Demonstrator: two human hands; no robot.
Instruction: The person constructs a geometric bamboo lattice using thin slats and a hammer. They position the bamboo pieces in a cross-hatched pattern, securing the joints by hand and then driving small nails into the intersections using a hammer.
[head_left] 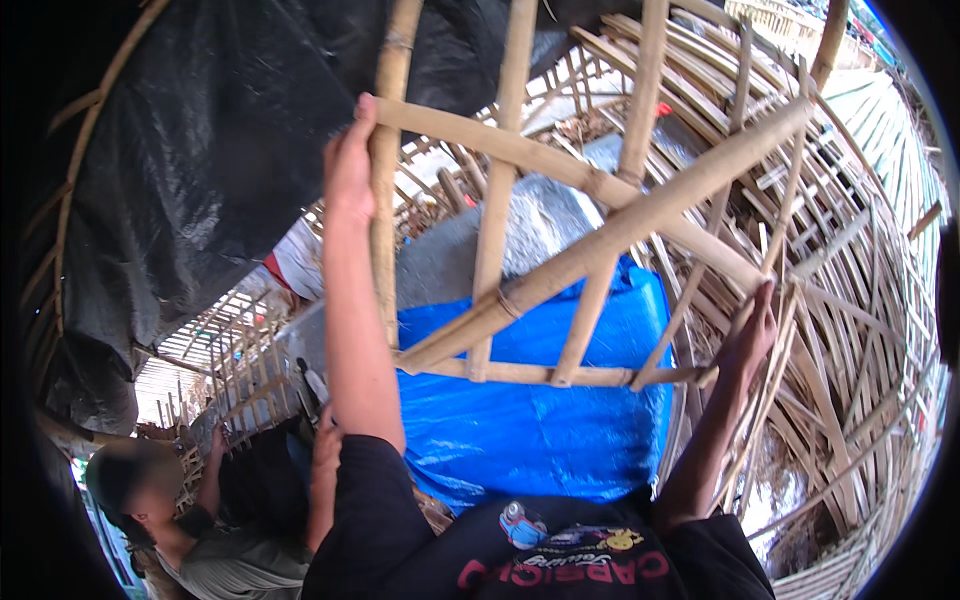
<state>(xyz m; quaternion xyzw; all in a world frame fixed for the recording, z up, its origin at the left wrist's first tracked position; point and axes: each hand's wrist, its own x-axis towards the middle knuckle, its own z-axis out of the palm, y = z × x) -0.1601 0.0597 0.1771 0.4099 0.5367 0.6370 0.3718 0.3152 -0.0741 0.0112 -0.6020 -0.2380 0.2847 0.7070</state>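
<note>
Bamboo strip (465,130) across a slatted bamboo frame (495,230), left hand (350,165) holding one end at frame's left edge, right hand (748,338) at opposite end, grip unclear

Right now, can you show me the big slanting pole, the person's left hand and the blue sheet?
Big slanting pole (570,260): head view, middle of its length.
Left hand (350,165): head view, middle of the hand.
Blue sheet (530,430): head view, its front, below the bamboo frame (521,372).
</note>
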